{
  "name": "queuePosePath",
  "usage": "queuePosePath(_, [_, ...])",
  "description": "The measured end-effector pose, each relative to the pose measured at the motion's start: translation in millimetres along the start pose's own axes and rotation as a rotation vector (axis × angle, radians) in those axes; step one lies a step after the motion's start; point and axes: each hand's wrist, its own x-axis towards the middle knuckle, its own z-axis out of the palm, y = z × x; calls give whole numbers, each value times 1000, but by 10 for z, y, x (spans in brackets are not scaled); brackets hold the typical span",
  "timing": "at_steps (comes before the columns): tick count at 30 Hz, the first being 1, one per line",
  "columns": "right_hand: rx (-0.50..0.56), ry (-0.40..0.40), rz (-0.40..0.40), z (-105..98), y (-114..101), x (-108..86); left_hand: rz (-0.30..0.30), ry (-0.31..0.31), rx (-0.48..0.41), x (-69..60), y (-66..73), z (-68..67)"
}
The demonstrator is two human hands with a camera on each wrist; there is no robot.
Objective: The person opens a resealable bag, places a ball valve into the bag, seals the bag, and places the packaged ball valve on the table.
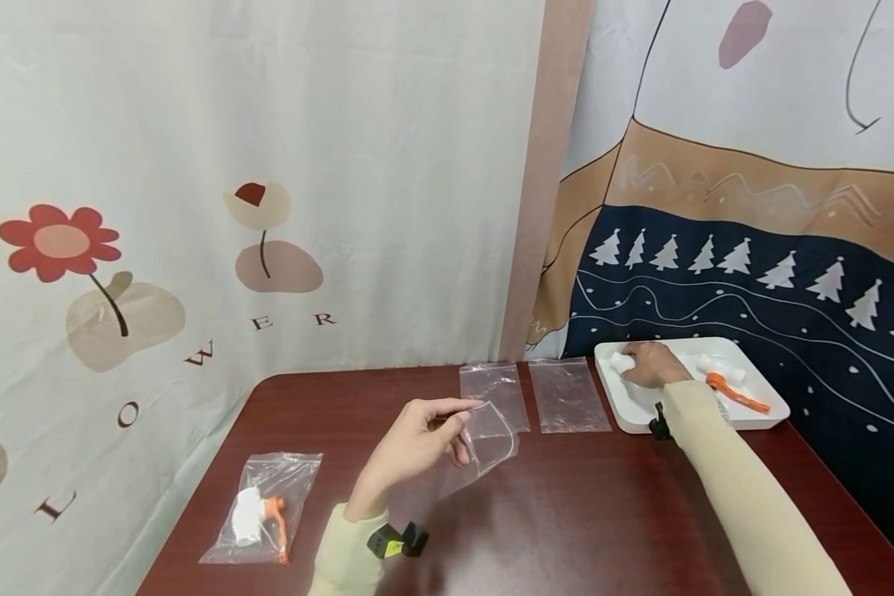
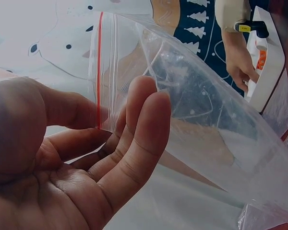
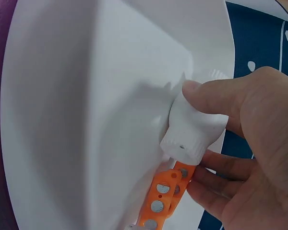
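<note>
My left hand pinches a clear zip bag near its top edge, above the table. In the left wrist view, the bag's red zip line passes beside the thumb, and the bag hangs out past the fingertips. Inside the white tray, at its left end, my right hand grips a white plastic piece with ribbed ends, thumb on top. Close by that hand's fingers lie orange strips with silver discs.
Another white piece and an orange strip lie at the tray's right. Two flat clear bags, one left and one right, lie along the table's back edge. A filled bag with white and orange pieces rests at left.
</note>
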Motion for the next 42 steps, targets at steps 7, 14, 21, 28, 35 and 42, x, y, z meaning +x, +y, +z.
queuePosePath(7, [44,22,-39,32,-4,-24,1,-5,-12,-4,-3,0])
queuePosePath(14, [62,83,-103,69,-6,-56,0,-4,-10,5,0,8])
queuePosePath(21, [110,105,-106,55,5,-113,-7,-8,-13,16,-4,22])
queuePosePath(28, [150,146,-95,2,-73,-183,-6,-3,8,9,-6,14])
queuePosePath(35, [237,190,-97,-60,-145,-257,-6,-7,0,8,-14,12])
queuePosePath(42, [354,210,-60,-83,-202,-377,-6,-16,-11,16,-15,22])
